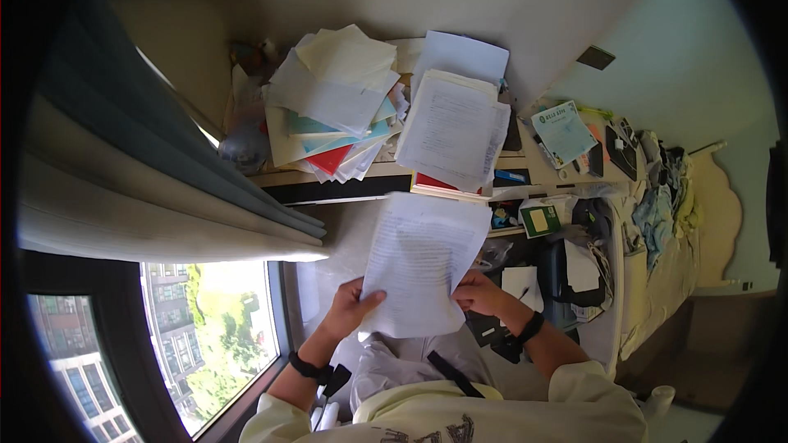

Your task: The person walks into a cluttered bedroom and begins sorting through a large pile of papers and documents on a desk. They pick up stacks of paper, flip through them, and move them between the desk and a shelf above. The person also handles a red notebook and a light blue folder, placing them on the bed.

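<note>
Curtain (148, 172): left of the left hand (353, 308), a gap between.
Tabletop (538, 166): beyond the right hand (483, 295), papers (455, 127) crowding its front edge.
Printed sheets (427, 254): between both hands (near edge free).
Left hand: pinching left edge.
Right hand: gripping right edge.

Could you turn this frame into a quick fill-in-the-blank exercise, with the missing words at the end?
1. The left hand grips the paper by its left edge, the right hand by its ____ edge.
2. Both wristbands are ____.
3. The curtain hangs to the paper's ____.
4. The trees outside are ____.

Missing words: right; black; left; green.
</note>
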A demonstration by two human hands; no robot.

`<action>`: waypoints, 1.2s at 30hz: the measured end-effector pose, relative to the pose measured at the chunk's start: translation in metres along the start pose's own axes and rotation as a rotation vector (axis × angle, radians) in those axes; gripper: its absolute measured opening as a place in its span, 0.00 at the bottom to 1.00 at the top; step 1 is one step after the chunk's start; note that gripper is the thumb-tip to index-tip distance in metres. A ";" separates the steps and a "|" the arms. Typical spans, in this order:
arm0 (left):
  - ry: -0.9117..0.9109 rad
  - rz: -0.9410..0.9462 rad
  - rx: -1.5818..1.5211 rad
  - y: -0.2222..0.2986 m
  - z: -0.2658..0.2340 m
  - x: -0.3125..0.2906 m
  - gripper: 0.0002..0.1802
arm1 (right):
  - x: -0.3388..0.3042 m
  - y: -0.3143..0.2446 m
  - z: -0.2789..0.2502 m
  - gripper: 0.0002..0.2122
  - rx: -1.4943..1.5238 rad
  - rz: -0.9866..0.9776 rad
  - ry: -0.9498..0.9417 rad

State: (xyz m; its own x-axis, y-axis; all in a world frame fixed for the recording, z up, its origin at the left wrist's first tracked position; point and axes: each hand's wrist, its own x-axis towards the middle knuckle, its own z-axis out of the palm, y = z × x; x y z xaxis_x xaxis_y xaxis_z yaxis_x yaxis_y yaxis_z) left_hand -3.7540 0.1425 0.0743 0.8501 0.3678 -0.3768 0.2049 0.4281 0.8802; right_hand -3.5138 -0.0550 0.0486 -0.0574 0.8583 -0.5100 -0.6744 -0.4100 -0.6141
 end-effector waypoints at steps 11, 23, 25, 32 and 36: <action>0.259 0.264 0.200 0.084 0.053 0.246 0.22 | 0.042 -0.157 -0.105 0.16 -0.176 -0.451 0.413; 0.419 0.543 1.258 0.090 0.042 0.340 0.32 | 0.060 -0.237 -0.119 0.10 0.502 -0.139 0.102; 0.129 0.443 0.950 0.165 0.090 0.301 0.24 | 0.060 -0.258 -0.082 0.10 0.602 -0.156 0.123; 0.051 0.866 1.210 0.244 0.094 0.252 0.17 | 0.101 -0.284 0.005 0.21 0.649 -0.376 0.043; 0.109 1.005 1.246 0.255 0.066 0.251 0.16 | 0.122 -0.292 0.045 0.24 0.619 -0.422 0.033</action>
State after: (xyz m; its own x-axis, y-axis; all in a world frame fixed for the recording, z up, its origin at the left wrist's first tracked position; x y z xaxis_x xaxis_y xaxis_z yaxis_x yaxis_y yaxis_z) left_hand -3.4564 0.2893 0.2229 0.8518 0.1495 0.5020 -0.0937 -0.8995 0.4268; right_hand -3.3566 0.1833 0.1928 0.3130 0.8905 -0.3302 -0.9258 0.2086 -0.3151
